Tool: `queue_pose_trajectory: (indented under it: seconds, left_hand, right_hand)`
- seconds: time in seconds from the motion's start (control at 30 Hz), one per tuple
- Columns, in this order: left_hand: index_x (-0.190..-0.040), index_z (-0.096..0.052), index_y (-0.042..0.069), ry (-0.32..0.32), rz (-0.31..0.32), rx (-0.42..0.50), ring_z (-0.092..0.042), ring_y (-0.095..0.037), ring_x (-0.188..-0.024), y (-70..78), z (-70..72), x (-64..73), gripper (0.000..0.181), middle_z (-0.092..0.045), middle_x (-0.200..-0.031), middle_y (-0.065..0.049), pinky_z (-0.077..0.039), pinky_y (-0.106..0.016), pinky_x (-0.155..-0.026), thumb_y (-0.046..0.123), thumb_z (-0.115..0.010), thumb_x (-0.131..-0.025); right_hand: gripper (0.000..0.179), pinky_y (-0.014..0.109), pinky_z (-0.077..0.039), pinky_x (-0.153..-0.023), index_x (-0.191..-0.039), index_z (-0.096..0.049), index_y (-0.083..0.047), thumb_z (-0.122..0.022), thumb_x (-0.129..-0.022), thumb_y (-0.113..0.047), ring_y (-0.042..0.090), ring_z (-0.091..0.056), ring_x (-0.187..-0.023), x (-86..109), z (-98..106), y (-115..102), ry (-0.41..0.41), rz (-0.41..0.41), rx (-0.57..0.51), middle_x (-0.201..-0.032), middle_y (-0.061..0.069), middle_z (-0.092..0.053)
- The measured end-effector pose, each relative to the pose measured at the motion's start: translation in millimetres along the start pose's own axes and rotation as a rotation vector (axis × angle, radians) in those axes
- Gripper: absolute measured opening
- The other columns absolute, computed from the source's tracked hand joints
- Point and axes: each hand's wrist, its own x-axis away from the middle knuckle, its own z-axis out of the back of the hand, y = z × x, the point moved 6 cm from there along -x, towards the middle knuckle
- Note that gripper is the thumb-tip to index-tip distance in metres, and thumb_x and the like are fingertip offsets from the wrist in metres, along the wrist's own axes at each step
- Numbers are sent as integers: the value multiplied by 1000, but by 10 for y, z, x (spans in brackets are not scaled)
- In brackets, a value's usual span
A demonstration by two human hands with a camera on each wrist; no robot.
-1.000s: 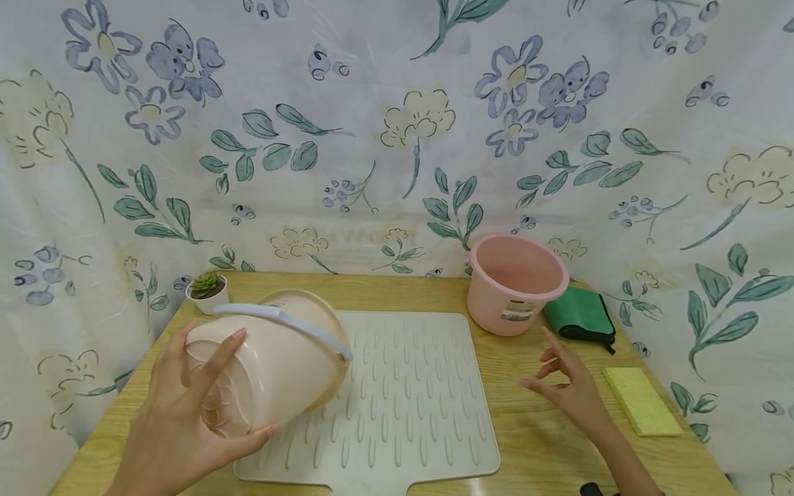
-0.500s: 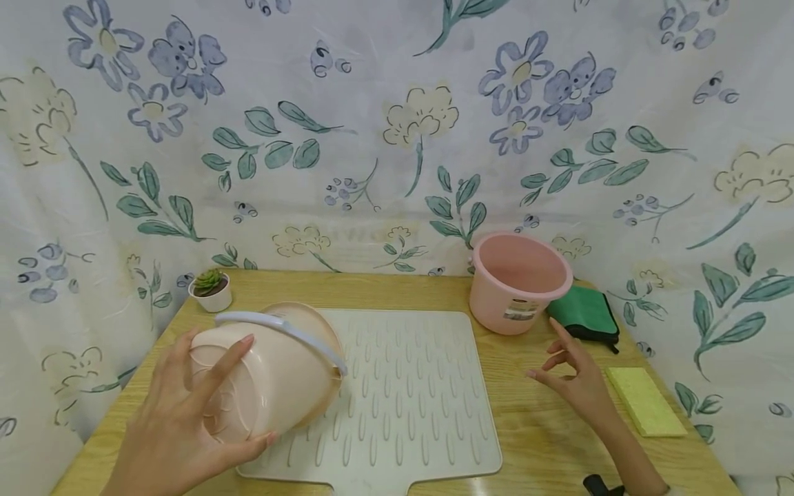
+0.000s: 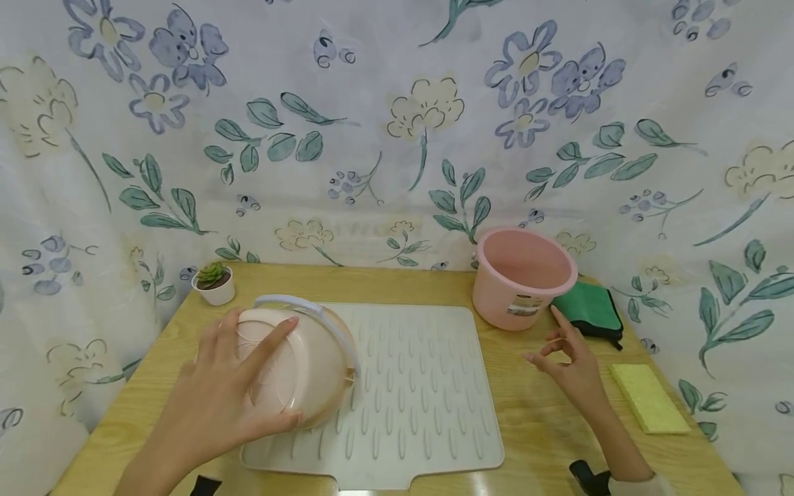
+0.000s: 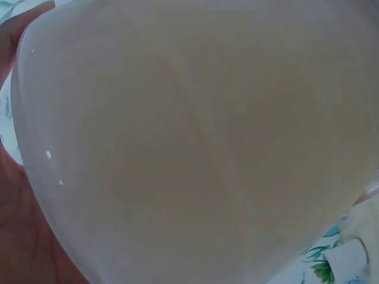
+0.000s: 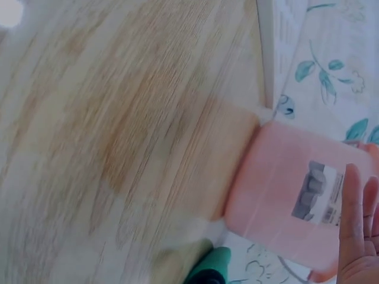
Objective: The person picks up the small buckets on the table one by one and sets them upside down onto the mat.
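My left hand (image 3: 217, 399) grips a cream bucket (image 3: 325, 368) around its base, thumb below and fingers spread over the bottom edge. The bucket lies tipped, base toward me and mouth facing away, over the left part of a ridged white draining mat (image 3: 428, 393). Its pale blue handle (image 3: 310, 310) arches across the upper side. The cream wall (image 4: 189, 142) fills most of the left wrist view. My right hand (image 3: 577, 379) is raised in front of a pink bucket (image 3: 493, 300), index finger extended, holding nothing. In the right wrist view, the fingers (image 5: 352, 219) overlap the pink bucket.
A small potted succulent (image 3: 215, 282) stands at the table's back left corner. Behind the pink bucket lies a green cloth-like item with black edging (image 3: 589, 310). A yellow sponge cloth (image 3: 648, 399) rests on the right of the wooden table (image 3: 521, 427). A floral curtain (image 3: 372, 138) hangs behind.
My left hand has moved right with the cream bucket, turning its base more toward me and its mouth away. My right hand stays almost in place near the pink bucket.
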Motion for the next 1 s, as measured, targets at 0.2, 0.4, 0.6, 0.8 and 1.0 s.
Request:
queue_pose_trajectory:
  seconds: [0.2,0.4,0.6,0.8,1.0]
  left_hand:
    - [-154,-24,46,-88,-12,10,-27,-44,-133,-15,-44,-163,109,-21,-151,-28,-45,-72,-70,81,-72,-62]
    - [-155,-22,45,-171,7,10,-25,-48,-135,-45,-73,-254,110,-18,-153,-30,-44,-75,-70,88,-64,-62]
    - [-154,-24,46,-211,8,2,-25,-47,-134,-28,-121,-349,109,-22,-150,-30,-44,-75,-72,90,-61,-63]
    - [-155,-23,45,-240,12,-5,-28,-50,-133,-20,-163,-420,110,-22,-151,-32,-41,-79,-75,89,-63,-62]
    - [-155,-24,43,-255,2,1,-29,-51,-132,-19,-188,-468,110,-22,-151,-33,-42,-78,-72,87,-64,-63]
  right_hand:
    - [89,24,-55,-64,-158,-24,-31,-74,-88,-8,2,-58,-85,-7,-38,-16,-28,2,1,-113,5,-43]
    - [93,23,-56,-67,-159,-17,-35,-73,-89,-10,-1,-58,-86,2,-35,-7,-34,-17,-5,-116,1,-46]
    - [95,23,-58,-68,-160,-15,-31,-74,-89,-7,-1,-59,-84,-24,18,6,-1,-30,-55,-112,-9,-49]
    - [96,25,-58,-66,-161,-14,-23,-73,-88,-3,2,-60,-82,-115,60,-16,14,17,-72,-110,-4,-49]
    - [97,27,-59,-64,-160,-16,-21,-73,-86,3,4,-60,-78,-185,90,-34,42,59,-80,-107,5,-50]
